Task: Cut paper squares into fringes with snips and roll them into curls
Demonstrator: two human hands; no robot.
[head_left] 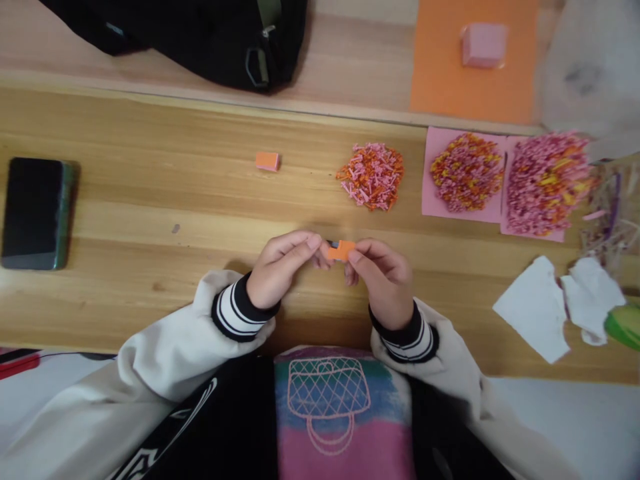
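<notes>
In front of my body, both hands meet over the wooden table. My right hand (384, 272) pinches a small orange piece (343, 251), which looks like folded paper or foam. At its left end, my left hand (289, 260) has thumb and fingers pressed together. A small dark grey bit (333, 245) shows beside the left fingertips; whether they grip it or the orange piece is unclear. Beyond the hands lie a small orange and pink block (267, 161) and a heap of short pink and orange bits (371, 176).
Two more heaps of bits (467, 172) lie on pink sheets (431, 200) at the right. White torn paper (535, 310) is nearer me. A phone (33, 213) sits far left. Behind are a black bag (200, 33) and an orange sheet (440, 80) bearing a pink block (484, 45).
</notes>
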